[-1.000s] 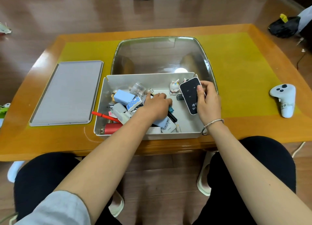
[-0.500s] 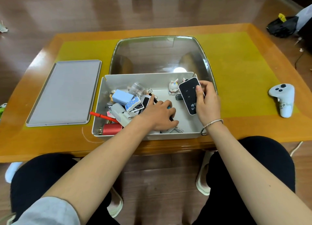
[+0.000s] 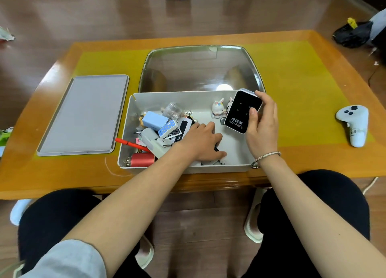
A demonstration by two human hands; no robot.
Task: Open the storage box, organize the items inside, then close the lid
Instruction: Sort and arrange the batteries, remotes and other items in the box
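Observation:
The open white storage box (image 3: 183, 95) sits at the table's near edge with its left half full of small items. Among them are a light blue box (image 3: 154, 120), a clear jar (image 3: 173, 110), a red pen (image 3: 129, 143) and a red cylinder (image 3: 142, 159). A bunny figurine (image 3: 217, 108) stands at the back wall. My left hand (image 3: 200, 142) lies inside the box with fingers stretched flat over white items and a black pen near the front wall. My right hand (image 3: 263, 127) holds a black Wi-Fi device (image 3: 242, 112) above the box's back right corner. The grey lid (image 3: 83, 114) lies flat to the left.
A white game controller (image 3: 353, 123) rests on the yellow mat at the right. A glass inset (image 3: 200, 68) fills the table's middle behind the box. A black bag (image 3: 353, 34) lies on the floor at the far right. My knees are under the near table edge.
My left hand slid from the middle of the box toward its front right and flattened its fingers. My right hand tilted the Wi-Fi device slightly, staying over the back right corner.

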